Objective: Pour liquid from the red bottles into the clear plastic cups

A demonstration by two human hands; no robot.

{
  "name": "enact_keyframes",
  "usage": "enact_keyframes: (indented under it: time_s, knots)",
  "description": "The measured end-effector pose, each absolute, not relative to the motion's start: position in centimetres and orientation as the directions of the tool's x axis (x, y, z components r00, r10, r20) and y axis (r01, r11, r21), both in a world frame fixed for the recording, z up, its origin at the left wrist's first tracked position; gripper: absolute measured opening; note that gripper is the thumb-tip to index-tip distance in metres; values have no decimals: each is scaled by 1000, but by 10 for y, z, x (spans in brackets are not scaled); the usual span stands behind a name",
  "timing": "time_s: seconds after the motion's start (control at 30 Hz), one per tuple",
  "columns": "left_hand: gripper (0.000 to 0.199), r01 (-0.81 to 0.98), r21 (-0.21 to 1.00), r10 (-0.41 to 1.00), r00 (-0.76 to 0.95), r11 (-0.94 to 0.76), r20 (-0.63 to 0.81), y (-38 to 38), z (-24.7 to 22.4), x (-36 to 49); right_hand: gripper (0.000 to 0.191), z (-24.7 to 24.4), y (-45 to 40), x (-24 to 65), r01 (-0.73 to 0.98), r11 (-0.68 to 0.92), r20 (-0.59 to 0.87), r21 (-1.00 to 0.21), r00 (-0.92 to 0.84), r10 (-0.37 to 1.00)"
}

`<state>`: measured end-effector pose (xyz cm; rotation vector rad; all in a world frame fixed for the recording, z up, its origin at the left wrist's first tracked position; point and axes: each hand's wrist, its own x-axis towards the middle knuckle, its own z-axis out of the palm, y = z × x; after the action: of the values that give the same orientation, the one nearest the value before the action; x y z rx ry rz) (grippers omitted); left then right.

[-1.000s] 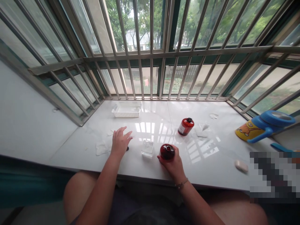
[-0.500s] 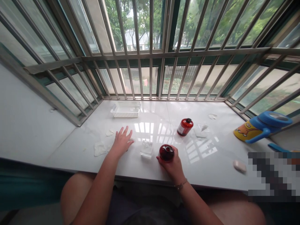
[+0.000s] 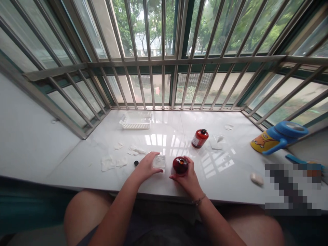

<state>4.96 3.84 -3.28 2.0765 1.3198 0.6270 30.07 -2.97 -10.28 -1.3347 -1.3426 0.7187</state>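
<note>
My right hand (image 3: pixel 189 174) is wrapped round a dark red glass bottle (image 3: pixel 180 165), which stands upright on the white counter with its mouth uncapped. Just left of it, my left hand (image 3: pixel 150 165) grips a small clear square container (image 3: pixel 160 161) by its sides, thumb at the near side and fingers at the far side. A small black cap (image 3: pixel 136 163) lies by my left wrist. Behind the right hand stands a second red bottle (image 3: pixel 200 138), with a white label and a black cap on.
Crumpled white tissues (image 3: pixel 114 162) lie at the left. A white plastic basket (image 3: pixel 135 120) sits by the window bars. To the right are a clear square piece (image 3: pixel 216 143), a blue-and-yellow cup (image 3: pixel 279 136) and a pale soap-like lump (image 3: pixel 256 179).
My left hand has moved right and nearer from above the tissues to the clear container and closed round it. The black cap is now uncovered. The right hand keeps its hold.
</note>
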Motion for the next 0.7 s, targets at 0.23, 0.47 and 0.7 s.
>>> enact_keyframes:
  time_s: [0.23, 0.47, 0.7]
  knots:
    - [74, 611, 775, 968, 252, -163, 5, 8, -15, 34, 98, -74, -74, 320, 559, 408, 610, -722, 237, 756]
    - [76, 524, 822, 945, 324, -224, 51, -32, 30, 32, 62, -36, -112, 290, 512, 527, 545, -678, -132, 828]
    - [86, 364, 840, 849, 492, -403, 193, -54, 59, 60, 88, -27, -110, 271, 146, 306, 288, -941, -132, 948]
